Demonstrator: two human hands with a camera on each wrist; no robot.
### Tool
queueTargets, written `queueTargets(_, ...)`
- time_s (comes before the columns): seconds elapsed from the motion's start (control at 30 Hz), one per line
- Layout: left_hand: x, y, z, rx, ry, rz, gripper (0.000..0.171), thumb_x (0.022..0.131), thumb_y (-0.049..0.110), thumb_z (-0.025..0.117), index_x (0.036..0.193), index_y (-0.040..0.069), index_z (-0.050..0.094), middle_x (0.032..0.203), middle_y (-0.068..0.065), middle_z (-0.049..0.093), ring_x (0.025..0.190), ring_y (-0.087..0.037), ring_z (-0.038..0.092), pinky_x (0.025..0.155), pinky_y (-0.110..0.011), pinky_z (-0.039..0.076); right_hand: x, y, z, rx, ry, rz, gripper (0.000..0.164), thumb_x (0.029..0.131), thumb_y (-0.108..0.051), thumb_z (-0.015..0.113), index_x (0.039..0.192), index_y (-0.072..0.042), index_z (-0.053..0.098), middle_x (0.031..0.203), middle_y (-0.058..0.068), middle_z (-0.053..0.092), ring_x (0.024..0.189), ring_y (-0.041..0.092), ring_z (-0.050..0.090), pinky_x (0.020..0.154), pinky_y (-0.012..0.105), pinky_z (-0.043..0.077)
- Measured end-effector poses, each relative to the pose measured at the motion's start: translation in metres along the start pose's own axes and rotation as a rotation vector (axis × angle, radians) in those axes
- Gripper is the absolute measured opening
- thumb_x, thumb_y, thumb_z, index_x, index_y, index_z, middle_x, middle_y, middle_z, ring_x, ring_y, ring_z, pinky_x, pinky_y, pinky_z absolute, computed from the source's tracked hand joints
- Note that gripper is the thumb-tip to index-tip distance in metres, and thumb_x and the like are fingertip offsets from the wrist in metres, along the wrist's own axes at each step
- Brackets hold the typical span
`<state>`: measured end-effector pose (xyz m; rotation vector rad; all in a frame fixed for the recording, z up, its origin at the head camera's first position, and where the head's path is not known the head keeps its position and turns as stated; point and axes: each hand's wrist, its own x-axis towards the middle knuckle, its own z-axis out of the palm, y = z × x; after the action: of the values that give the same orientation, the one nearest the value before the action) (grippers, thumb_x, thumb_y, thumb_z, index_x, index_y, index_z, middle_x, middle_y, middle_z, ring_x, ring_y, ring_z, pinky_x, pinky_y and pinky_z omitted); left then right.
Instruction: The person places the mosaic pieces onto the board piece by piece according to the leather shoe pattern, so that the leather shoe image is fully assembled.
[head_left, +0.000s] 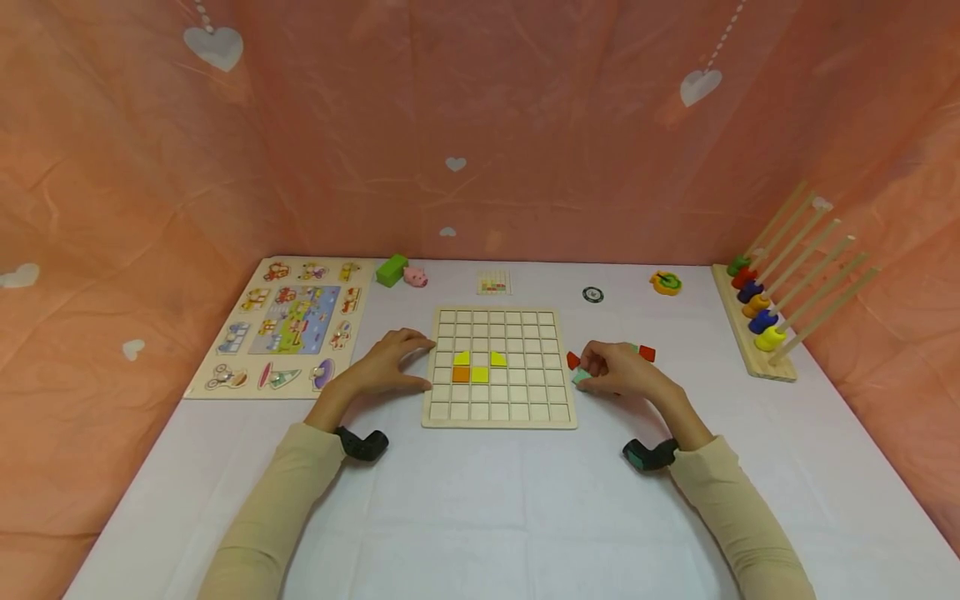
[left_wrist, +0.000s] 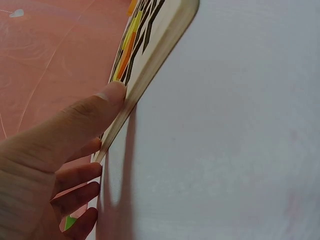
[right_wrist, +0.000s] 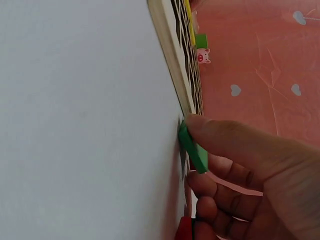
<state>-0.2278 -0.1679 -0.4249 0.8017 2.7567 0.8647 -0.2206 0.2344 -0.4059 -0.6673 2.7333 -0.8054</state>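
Note:
A square wooden grid board (head_left: 517,423) lies in the middle of the table. Its cells hold an orange square tile (head_left: 461,375), a yellow square tile (head_left: 480,375) and two yellow slant-edged tiles, one being (head_left: 498,359). My left hand (head_left: 384,363) rests at the board's left edge, thumb and fingers spread along it; the left wrist view shows the thumb touching the rim (left_wrist: 131,107). Just right of the board, my right hand (head_left: 621,369) pinches a green tile (right_wrist: 194,149), tilted at the tabletop. Red tiles (head_left: 647,353) lie around that hand, which partly hides the loose pieces.
Behind the board lie a small pattern card (head_left: 494,282), a dark round token (head_left: 593,294) and an orange-green toy (head_left: 666,282). A picture puzzle (head_left: 300,275), green block (head_left: 392,271) and pink pig (head_left: 416,277) stand left. A pegged bead stand (head_left: 765,367) is at right.

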Motion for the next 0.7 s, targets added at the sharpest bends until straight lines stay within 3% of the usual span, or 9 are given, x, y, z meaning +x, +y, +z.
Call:
queueTargets(0.2,0.000,0.002,-0.001,-0.005,0.002,0.004,0.068,0.075,0.033,0.078,0.132,0.007,0.051,0.134,-0.017,0.044,0.124,-0.034,0.036,0.105,-0.052,0.027,-0.002,-0.004,-0.007,0.060,-0.003,-0.028,0.024,0.078,-0.011,0.074,0.094,-0.005,0.056,0.074,0.001,0.055,0.065,0.015,0.050,0.056,0.024,0.044)
queueTargets(0.37,0.000,-0.001,0.000,0.000,-0.002,0.006,0.068,0.075,0.033,0.077,0.132,0.007,0.051,0.134,-0.017,0.044,0.124,-0.034,0.036,0.105,-0.053,0.027,0.005,-0.009,-0.010,0.092,0.060,-0.128,0.018,0.080,-0.006,0.071,0.095,-0.006,0.061,0.076,0.000,0.055,0.070,0.014,0.049,0.061,0.022,0.042)
queueTargets(0.5,0.000,-0.002,-0.001,0.004,-0.002,0.004,0.068,0.075,0.033,0.078,0.132,0.007,0.051,0.134,-0.017,0.043,0.124,-0.034,0.036,0.105,-0.052,0.027,0.017,-0.021,-0.004,0.156,0.069,-0.222,0.014,0.083,-0.007,0.067,0.097,-0.006,0.062,0.080,0.000,0.057,0.073,0.014,0.051,0.064,0.023,0.044)
queueTargets(0.7,0.001,-0.002,0.000,-0.002,-0.008,-0.003,0.068,0.075,0.033,0.078,0.133,0.008,0.051,0.135,-0.016,0.043,0.125,-0.033,0.036,0.106,-0.052,0.027,0.038,-0.048,0.018,0.200,0.012,-0.326,0.013,0.087,-0.007,0.063,0.100,-0.005,0.062,0.085,0.000,0.060,0.077,0.014,0.053,0.066,0.024,0.046)
